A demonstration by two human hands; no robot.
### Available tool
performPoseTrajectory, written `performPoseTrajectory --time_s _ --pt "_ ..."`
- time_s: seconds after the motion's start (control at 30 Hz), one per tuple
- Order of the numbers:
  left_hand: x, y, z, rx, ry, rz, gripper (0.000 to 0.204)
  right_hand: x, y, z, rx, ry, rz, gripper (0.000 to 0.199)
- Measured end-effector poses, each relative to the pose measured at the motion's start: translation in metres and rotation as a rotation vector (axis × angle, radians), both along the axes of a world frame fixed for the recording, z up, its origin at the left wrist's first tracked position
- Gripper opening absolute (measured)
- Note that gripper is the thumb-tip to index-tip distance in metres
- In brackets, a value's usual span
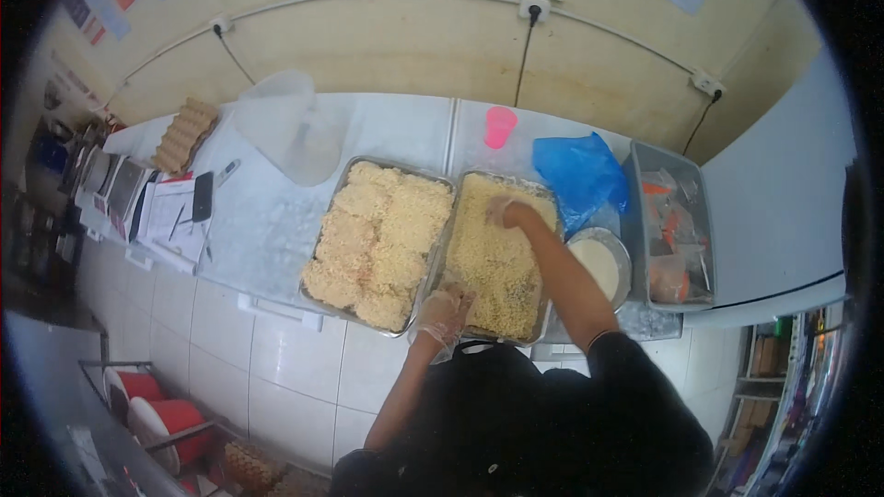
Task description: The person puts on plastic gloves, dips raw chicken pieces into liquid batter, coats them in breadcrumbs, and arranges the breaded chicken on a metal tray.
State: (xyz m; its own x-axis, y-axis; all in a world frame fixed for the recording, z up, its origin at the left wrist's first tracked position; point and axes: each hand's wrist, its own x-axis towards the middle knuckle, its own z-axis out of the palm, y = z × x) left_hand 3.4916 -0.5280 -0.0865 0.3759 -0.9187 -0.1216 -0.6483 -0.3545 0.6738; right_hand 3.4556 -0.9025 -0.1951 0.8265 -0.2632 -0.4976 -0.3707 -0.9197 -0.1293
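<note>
A metal tray of pale yellow crumbs (502,267) lies in front of me on the white worktop. My right hand (500,210), in a clear plastic glove, rests on the crumbs toward the far end, its fingers partly sunk from sight. At the near left corner of that tray is my left hand (446,309), gloved too, with fingers apart and bits of crumb stuck to them. Just left stands a second metal tray (357,320), filled with large lumpy pieces coated in crumbs (378,239). To the right sits a round metal bowl of creamy white liquid (597,267).
Behind the bowl lies a blue plastic bag (580,175), beside a grey bin (633,221) of packets. A pink cup (500,127) and a clear plastic container (290,129) stand farther back. Leftward are an egg carton (186,135), a phone (203,197) and papers (170,221).
</note>
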Motion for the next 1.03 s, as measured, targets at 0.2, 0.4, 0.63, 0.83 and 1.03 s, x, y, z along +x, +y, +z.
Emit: performPoseTrajectory --time_s 0.2,0.4,0.63,0.83,1.03 --pt "0.033 0.084 -0.021 -0.271 0.098 0.241 0.029 0.056 0.095 0.05 -0.031 -0.187 0.033 0.027" --pt "0.037 0.092 -0.004 -0.117 0.231 0.236 0.029 0.025 0.065 0.078 -0.169 0.018 0.291 0.036" --pt "0.049 0.104 0.0 -0.003 0.228 0.24 0.035 0.092 0.16 0.26 -0.17 0.156 0.327 0.031" --pt "0.051 0.114 -0.004 -0.094 0.251 0.326 0.034 0.19 0.179 0.279 -0.15 -0.293 0.53 0.024" --pt "0.042 0.128 -0.032 -0.253 0.168 0.411 0.029 0.257 0.183 0.203 -0.155 -0.476 0.376 0.035"
